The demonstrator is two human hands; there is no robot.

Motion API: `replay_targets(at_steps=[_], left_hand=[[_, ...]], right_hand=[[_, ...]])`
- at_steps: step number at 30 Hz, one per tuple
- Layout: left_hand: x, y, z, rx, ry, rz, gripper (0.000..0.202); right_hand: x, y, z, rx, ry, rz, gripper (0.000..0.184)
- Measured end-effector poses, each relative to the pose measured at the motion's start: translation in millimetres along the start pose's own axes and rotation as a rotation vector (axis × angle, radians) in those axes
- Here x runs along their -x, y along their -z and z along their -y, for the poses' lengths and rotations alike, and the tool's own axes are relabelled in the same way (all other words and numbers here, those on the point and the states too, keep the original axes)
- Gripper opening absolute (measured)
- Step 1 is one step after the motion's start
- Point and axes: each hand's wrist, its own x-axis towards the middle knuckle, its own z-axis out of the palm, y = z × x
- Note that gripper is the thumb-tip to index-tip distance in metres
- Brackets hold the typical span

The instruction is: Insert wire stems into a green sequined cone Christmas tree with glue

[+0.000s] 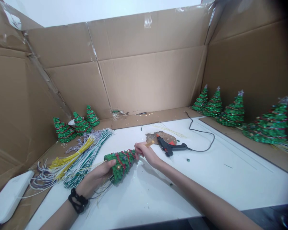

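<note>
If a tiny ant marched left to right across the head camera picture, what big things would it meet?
White thing, yellow bundle, held tree, right hand, glue gun, big starry tree.

Four trees (231,111) line the right edge of the table (213,187), three trees (81,124) its far left corner; two hands (101,172) hold one tree (121,163). One glue gun (171,147), one bracelet (78,201).
</note>
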Motion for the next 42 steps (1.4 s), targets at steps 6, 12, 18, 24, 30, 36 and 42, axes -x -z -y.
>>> replay_targets(at_steps=[6, 12, 18, 24, 30, 36, 42], left_hand=[[-1.3, -1.3, 2.3, 0.068, -0.027, 0.023, 0.066], [-2.4, 3.8, 8.5, 0.138, -0.036, 0.024, 0.063], [-1.2, 0.7, 7.9, 0.162, -0.025, -0.027, 0.052], [-2.9, 1.3, 5.4, 0.119, -0.001, -0.027, 0.053], [-2.2, -2.6, -1.1, 0.085, 0.024, 0.094, 0.044], [-11.4, -11.2, -17.1, -0.055, 0.077, 0.067, 0.01], [-36.5, -11.9, -51.4, -0.506, 0.07, -0.165, 0.033]], right_hand=[[-0.6, 0.5, -4.1, -0.01, 0.007, -0.015, 0.028], [1.1, -0.8, -2.7, -0.024, 0.015, -0.018, 0.027], [1.6, -1.5, -2.0, -0.032, 0.012, -0.019, 0.025], [1.5, -1.8, -5.8, -0.031, 0.036, -0.042, 0.028], [2.1, -1.9, -4.8, -0.017, 0.044, -0.029, 0.031], [1.4, 7.4, 4.3, 0.109, 0.073, -0.007, 0.035], [-2.3, 34.7, 7.4, 0.238, 0.186, -0.305, 0.04]])
